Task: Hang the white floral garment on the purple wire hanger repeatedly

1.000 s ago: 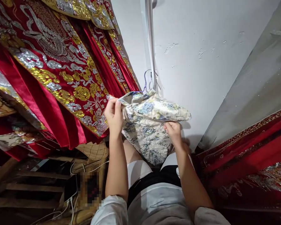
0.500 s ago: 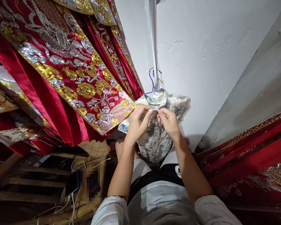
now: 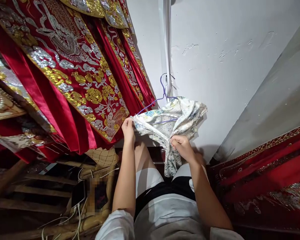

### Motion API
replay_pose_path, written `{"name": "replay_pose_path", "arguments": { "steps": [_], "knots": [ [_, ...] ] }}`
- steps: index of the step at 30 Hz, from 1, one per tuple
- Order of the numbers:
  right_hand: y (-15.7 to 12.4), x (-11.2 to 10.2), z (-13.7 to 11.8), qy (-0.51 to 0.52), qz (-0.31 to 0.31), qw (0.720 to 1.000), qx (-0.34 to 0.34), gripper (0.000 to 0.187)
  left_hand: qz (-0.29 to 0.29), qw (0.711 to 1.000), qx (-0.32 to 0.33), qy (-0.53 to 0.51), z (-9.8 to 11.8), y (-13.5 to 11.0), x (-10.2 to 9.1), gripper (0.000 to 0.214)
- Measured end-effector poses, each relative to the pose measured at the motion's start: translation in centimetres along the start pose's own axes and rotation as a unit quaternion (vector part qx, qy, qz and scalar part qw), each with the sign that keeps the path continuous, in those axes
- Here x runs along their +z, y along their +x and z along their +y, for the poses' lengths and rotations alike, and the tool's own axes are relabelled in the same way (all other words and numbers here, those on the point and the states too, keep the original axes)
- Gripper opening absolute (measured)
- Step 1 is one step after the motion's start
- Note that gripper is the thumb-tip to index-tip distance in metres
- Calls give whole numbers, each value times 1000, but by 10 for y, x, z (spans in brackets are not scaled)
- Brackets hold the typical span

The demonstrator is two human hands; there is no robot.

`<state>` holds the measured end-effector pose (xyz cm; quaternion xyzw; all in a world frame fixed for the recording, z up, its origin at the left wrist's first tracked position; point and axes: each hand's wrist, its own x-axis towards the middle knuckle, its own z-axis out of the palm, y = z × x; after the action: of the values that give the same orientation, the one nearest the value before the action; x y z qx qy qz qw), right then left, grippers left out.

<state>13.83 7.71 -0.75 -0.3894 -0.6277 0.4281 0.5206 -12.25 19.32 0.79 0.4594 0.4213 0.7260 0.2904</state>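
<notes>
A floral-printed pale garment [image 3: 190, 115] hangs on a purple wire hanger [image 3: 164, 89] in front of the white wall. My left hand [image 3: 128, 129] is closed on the garment's edge at its left end, pulling the cloth out sideways. Lower down near the middle, my right hand [image 3: 182, 145] pinches the front of the same garment, where the fabric gathers into folds. The neck opening gapes between my hands, and the hanger's lower bar shows through it. Below my right hand the cloth hangs bunched between my knees.
Red sequined embroidered drapes [image 3: 93, 95] hang close on the left. A bamboo rack [image 3: 37, 188] at lower left holds a phone [image 3: 78, 193] with white cables [image 3: 79, 221]. Red embroidered cloth [image 3: 272, 170] lies at the right. A white wall [image 3: 215, 83] rises ahead.
My hands were together at the garment's neck; now they are apart. The left moved left with the garment's edge, the right moved slightly down. The neckline has opened and the hanger shows more.
</notes>
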Motion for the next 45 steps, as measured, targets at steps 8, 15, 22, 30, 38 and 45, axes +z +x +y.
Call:
{"name": "replay_pose_path", "arguments": {
  "steps": [8, 15, 22, 30, 38, 45],
  "knots": [
    [-10, -32, -5, 10, -110, 992, 68, 33, 24, 950, -260, -174, -52, -102, 21, 11],
    [-20, -56, 14, -76, -228, 948, 207, 32, -113, 933, -287, -187, -35, -135, 47, 37],
    [-15, -32, 3, 18, -68, 994, 88, 62, -292, 947, -56, -123, 44, -157, 72, 29],
    [-21, -16, -4, 49, -245, 965, 86, 31, -280, 958, -47, -40, 40, -158, 56, 32],
    [14, -51, -30, -23, 100, 993, -54, 13, -432, 895, -64, 93, 18, -159, 29, 38],
    [60, -87, -28, 57, 252, 961, -101, 28, -414, 864, 59, 279, 49, -95, -15, 37]
  ]
}}
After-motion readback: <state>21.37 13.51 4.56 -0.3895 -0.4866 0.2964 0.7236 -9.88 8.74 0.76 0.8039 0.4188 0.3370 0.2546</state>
